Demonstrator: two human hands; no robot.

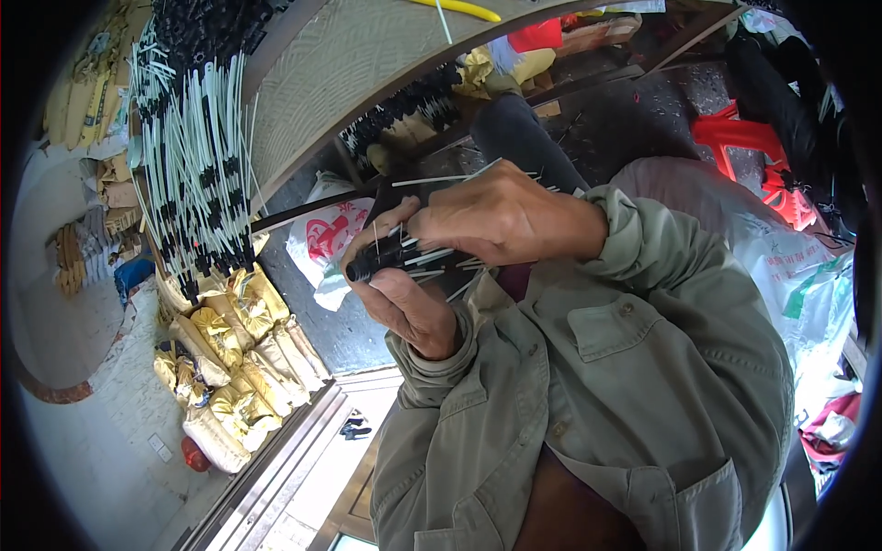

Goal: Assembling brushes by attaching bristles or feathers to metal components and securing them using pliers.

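Observation:
My left hand (404,308) is wrapped round the black cylindrical end (377,261) of what looks like a folded umbrella frame. Thin white ribs (432,261) run from that black part to the right, across my lap. Over them is my right hand (505,216), its fingers bent and closed at the ribs close to the black end. Exactly which ribs its fingertips grip is partly hidden. A fine thin strand (377,237) stands up beside my left fingers.
Many similar white-and-black frames (207,156) hang over the edge of the patterned tabletop (335,64), which holds a yellow-handled tool (459,9). Wrapped yellow packages (239,358) lie at left. A printed plastic bag (326,234), a red stool (740,138) and a large clear bag (698,193) stand around me.

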